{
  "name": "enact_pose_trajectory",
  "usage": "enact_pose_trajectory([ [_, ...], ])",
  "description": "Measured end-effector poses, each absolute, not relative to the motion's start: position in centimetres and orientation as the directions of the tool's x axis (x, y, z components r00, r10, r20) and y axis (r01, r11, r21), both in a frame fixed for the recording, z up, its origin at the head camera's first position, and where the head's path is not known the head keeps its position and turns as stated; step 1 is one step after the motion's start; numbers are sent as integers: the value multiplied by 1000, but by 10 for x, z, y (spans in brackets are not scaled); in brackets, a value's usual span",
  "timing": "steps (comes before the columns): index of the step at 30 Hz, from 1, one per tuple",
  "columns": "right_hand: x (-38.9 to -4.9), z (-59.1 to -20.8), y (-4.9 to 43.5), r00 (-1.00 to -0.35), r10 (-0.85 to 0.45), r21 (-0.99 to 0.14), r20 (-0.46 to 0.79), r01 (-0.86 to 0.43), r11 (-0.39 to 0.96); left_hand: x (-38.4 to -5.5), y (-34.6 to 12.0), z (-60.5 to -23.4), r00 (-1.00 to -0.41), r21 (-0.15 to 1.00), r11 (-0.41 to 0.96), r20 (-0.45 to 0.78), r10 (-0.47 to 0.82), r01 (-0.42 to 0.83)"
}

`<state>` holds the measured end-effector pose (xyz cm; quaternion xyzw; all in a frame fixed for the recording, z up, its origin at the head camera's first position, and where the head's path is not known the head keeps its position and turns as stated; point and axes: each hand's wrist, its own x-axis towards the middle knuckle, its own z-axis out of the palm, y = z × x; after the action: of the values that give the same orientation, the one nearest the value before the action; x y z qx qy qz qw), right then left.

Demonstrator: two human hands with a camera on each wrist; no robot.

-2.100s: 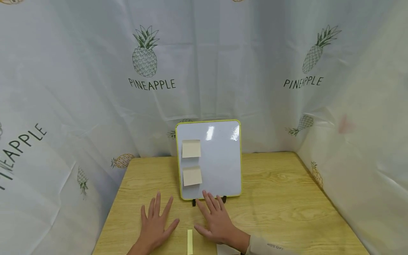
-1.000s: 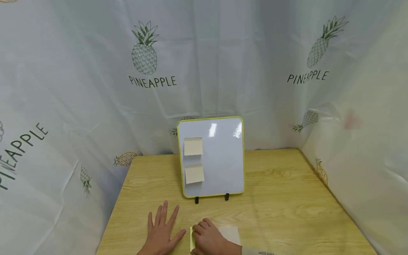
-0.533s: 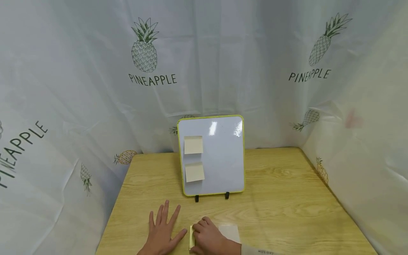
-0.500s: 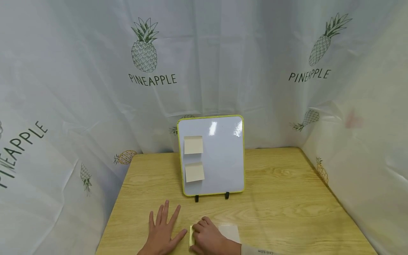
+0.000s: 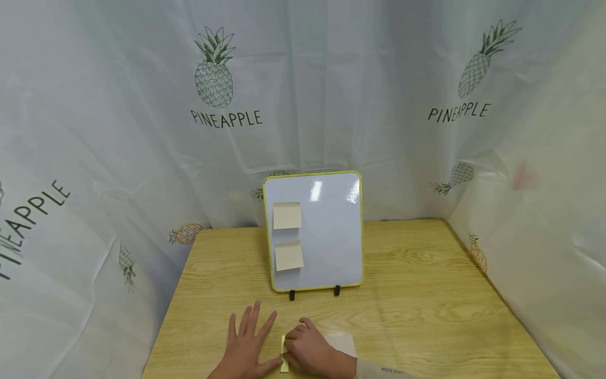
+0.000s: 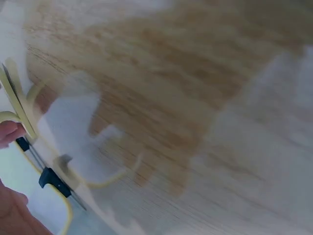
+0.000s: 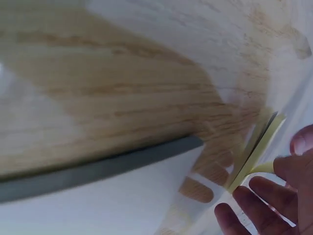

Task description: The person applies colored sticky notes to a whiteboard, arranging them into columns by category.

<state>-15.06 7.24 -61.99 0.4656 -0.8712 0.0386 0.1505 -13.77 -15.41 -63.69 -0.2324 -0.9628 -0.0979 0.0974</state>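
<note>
In the head view, my left hand (image 5: 245, 350) lies spread on the table, its thumb reaching the near end of a yellow pad of sticky notes (image 5: 284, 367). My right hand (image 5: 309, 348) is curled over the pad's right side and covers most of it. In the right wrist view, the right hand (image 7: 274, 200) pinches a yellow sheet (image 7: 264, 167) that bends up from the pad (image 7: 254, 154). Part of the same pad (image 6: 18, 103) shows at the edge of the left wrist view. Ahead stands a yellow-rimmed whiteboard (image 5: 331, 237) bearing an upper sticky note (image 5: 287, 216) and a lower one (image 5: 289, 256).
A pale square (image 5: 343, 343) lies right of the pad, partly under the right hand. Black feet (image 5: 337, 290) hold the whiteboard up on the wooden table (image 5: 416, 295). A pineapple-print curtain (image 5: 307, 105) encloses the back and sides.
Both hands lay spread about two seconds ago. The right hand then moved down onto the pad and curled at it. Lately the left hand has slid right, its thumb reaching the pad.
</note>
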Motion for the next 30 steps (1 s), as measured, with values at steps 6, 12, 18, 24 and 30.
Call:
enact_pose_trajectory([
  [6,-155,-622,64,-525,-795,60,304,-823,565,-142,-147,-645,-833,72,862,313,457,501],
  [12,-161,-627,62,-530,-797,48,290,-824,565,-145,-137,-646,-819,40,859,324,473,511],
  [18,-165,-621,62,-534,-804,7,261,-832,555,-146,-135,-646,-852,54,875,267,451,481],
  [24,-169,-614,61,-559,-794,-6,241,-818,575,-145,-135,-647,-865,54,888,258,430,457],
  [30,-176,-600,61,-599,-765,-50,238,-794,606,-143,-136,-651,-862,58,887,274,426,457],
])
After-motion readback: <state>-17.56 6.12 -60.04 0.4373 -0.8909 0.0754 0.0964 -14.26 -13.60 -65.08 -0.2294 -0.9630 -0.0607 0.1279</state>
